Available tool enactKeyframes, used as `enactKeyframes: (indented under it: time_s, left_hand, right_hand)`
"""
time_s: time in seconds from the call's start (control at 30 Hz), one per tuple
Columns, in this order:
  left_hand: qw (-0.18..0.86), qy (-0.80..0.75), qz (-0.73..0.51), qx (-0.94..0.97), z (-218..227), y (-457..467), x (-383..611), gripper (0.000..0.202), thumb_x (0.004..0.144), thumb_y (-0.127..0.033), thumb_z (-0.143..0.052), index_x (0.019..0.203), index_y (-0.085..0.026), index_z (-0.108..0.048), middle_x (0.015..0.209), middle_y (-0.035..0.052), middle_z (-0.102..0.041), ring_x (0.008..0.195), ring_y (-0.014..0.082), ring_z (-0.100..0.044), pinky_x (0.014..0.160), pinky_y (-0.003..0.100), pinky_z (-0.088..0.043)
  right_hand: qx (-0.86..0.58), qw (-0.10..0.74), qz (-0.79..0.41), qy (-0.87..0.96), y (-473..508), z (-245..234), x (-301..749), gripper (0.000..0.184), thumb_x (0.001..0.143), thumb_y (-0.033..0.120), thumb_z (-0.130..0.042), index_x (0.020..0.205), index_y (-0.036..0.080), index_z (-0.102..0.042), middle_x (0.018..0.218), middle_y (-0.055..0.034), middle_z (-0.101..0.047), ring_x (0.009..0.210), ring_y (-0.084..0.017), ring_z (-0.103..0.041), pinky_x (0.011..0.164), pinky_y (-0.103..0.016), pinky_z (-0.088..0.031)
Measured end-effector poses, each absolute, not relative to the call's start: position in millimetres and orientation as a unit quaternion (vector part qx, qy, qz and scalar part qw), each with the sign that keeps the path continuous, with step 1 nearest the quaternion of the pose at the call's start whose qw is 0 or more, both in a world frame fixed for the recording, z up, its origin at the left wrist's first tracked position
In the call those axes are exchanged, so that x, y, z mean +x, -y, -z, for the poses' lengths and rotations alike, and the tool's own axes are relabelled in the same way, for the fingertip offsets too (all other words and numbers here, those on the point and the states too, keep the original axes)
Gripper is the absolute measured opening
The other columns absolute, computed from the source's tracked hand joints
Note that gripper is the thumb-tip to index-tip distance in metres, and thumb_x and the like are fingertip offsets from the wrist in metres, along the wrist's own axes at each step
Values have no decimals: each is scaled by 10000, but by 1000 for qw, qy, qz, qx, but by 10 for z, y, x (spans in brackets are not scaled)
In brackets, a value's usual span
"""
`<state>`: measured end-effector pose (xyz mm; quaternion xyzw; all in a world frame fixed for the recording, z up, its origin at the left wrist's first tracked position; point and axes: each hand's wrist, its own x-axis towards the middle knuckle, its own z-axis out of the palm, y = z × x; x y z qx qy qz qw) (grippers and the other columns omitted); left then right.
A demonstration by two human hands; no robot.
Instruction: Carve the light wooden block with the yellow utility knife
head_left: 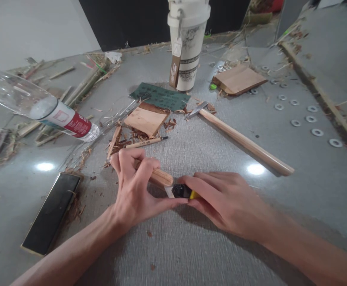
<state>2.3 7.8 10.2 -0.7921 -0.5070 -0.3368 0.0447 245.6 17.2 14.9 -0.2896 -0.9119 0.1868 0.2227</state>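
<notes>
My left hand point(136, 190) is closed round a short piece of wood point(161, 177) with a rounded end. Its thumb reaches right, to the front of a utility knife point(181, 191). That knife, black at the nose with a yellow body, is gripped in my right hand point(225, 200). Its blade point(169, 192) lies against the underside of the wood's near end. Most of the knife's body is hidden by my fingers. Just beyond my left hand lie a thin wooden-handled carving tool point(146, 142) and a squarish bark-edged wood block point(147, 119) among shavings.
A hammer point(245, 141) lies right of centre. Farther back are a green sheet point(161, 96), a white tumbler point(189, 51) and another wood block point(240, 79). Several metal washers point(311, 119) lie at right. On the left are a plastic bottle point(68, 119) and a black phone point(52, 212).
</notes>
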Motion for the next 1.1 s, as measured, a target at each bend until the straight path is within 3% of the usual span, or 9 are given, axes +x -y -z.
enactKeyframes:
  time_s: [0.3, 0.53, 0.73, 0.83, 0.93, 1.0, 1.1]
  left_hand:
    - [49, 508, 358, -782, -111, -89, 45, 657, 820, -854, -676, 953, -217, -581, 1009, 114, -528, 926, 305, -496, 855, 547, -416]
    - [55, 518, 354, -777, -110, -92, 45, 673, 771, -864, -722, 931, -222, -595, 994, 113, -549, 929, 306, -507, 853, 538, -414]
    - [58, 521, 361, -771, -104, -103, 49, 654, 782, -849, -724, 895, -218, -600, 995, 106, -555, 922, 290, -496, 863, 515, -408]
    - [55, 512, 362, -777, -120, -98, 26, 544, 854, -744, -732, 855, -220, -586, 971, 92, -542, 906, 280, -495, 851, 504, -400]
    - [38, 497, 367, -786, -133, -91, -13, 487, 964, -677, -616, 801, -220, -574, 932, 78, -510, 875, 268, -488, 824, 501, -404]
    - [40, 489, 365, -791, -128, -93, -36, 567, 934, -782, -574, 841, -223, -589, 942, 82, -499, 881, 277, -497, 828, 521, -425]
    - [54, 484, 365, -793, -106, -110, -51, 734, 749, -932, -645, 948, -227, -593, 980, 93, -480, 924, 305, -504, 827, 555, -457]
  right_hand:
    - [-319, 235, -109, 912, -128, -206, 2429, 228, 1142, 352, -469, 1113, 185, -622, 823, 8, -686, 629, -136, -601, 572, -314, -382]
    - [-338, 255, -76, 903, -83, -238, 2403, 234, 1147, 329, -451, 1127, 170, -622, 875, -19, -735, 598, -127, -601, 552, -322, -383]
    - [-347, 249, -30, 904, -48, -250, 2382, 182, 1126, 314, -513, 1171, 183, -630, 802, 7, -707, 614, -140, -607, 580, -329, -392]
    - [-352, 254, -29, 901, -61, -261, 2411, 176, 1117, 304, -536, 1193, 174, -628, 824, -3, -725, 620, -135, -618, 586, -321, -405]
    - [-389, 271, -28, 880, -129, -272, 2500, 174, 1114, 281, -537, 1209, 162, -622, 883, -26, -761, 628, -126, -644, 564, -302, -411]
    - [-413, 282, -10, 866, -189, -270, 2570, 186, 1115, 291, -532, 1220, 166, -620, 900, -33, -775, 628, -131, -659, 553, -298, -418]
    - [-412, 294, -16, 862, -248, -251, 2621, 206, 1122, 322, -512, 1225, 174, -610, 891, -29, -772, 649, -143, -676, 564, -296, -439]
